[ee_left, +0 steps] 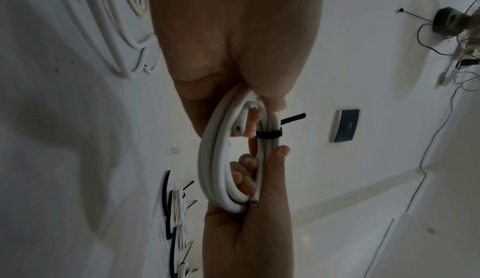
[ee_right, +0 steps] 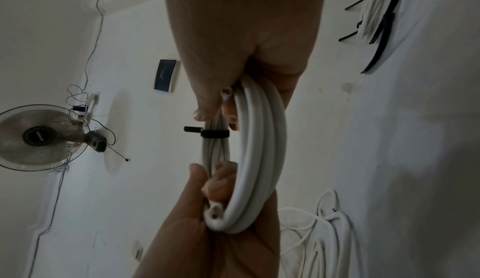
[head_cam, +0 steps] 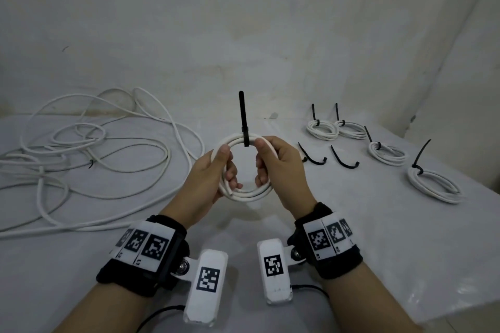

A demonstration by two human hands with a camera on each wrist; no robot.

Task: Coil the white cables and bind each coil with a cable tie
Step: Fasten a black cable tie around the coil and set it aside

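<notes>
I hold a small coil of white cable (head_cam: 244, 193) upright above the table, between both hands. My left hand (head_cam: 228, 167) grips its left side, thumb on the outside and fingers curled through the ring. My right hand (head_cam: 261, 162) grips the right side the same way. A black cable tie (head_cam: 246, 138) wraps the top of the coil between my thumbs, its tail standing straight up. In the left wrist view the tie (ee_left: 269, 134) sits snug round the strands of the coil (ee_left: 215, 159). The right wrist view shows the tie (ee_right: 215, 134) and a cut cable end (ee_right: 214, 214) by my left palm.
A tangle of loose white cable (head_cam: 81, 149) sprawls over the table's left half. Several bound coils (head_cam: 387, 154) with upright tie tails lie at the right, one (head_cam: 433, 184) near the table's right edge. Two loose black ties (head_cam: 311, 157) (head_cam: 343, 161) lie just right of my hands.
</notes>
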